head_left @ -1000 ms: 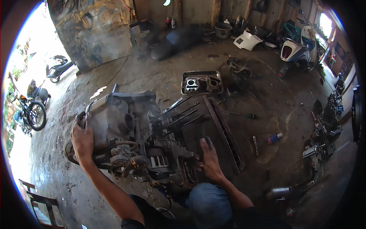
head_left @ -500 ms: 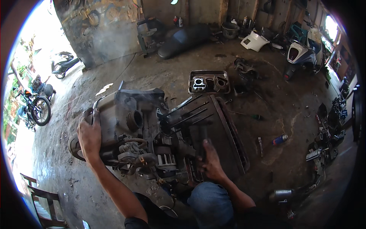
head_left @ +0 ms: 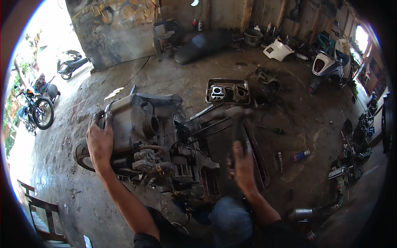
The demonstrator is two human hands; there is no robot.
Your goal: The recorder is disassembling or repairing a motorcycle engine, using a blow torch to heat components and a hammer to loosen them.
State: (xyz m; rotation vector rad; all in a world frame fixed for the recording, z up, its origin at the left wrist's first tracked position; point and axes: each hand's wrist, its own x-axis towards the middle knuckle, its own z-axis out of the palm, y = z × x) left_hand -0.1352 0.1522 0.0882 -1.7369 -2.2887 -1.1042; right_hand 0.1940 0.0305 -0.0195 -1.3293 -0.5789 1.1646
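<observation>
A scooter engine [head_left: 159, 165] lies on the floor before me, with a box-like dark housing [head_left: 128, 118] and a tyre [head_left: 81, 153] at its left side. My left hand [head_left: 100, 142] grips the housing's left edge, its fingers bent over the rim. In my right hand [head_left: 243, 169] is a hammer [head_left: 238, 132], held by the handle and raised right of the engine; its head is blurred. Long metal studs [head_left: 213, 124] stick out from the engine toward the hammer. They look apart from the hammer head, though the blur makes this hard to judge.
Beyond the studs sits a metal tray [head_left: 207, 93] holding a cylinder block [head_left: 216, 93]. A larger tray [head_left: 264, 175] lies under my right hand. To the right are a screwdriver [head_left: 278, 131], a spray can [head_left: 301, 155] and an exhaust muffler [head_left: 302, 213]. A seat [head_left: 202, 46] lies farther back.
My right hand has moved up and slightly right with the hammer. My left hand keeps its hold on the housing. The whole view has shifted slightly.
</observation>
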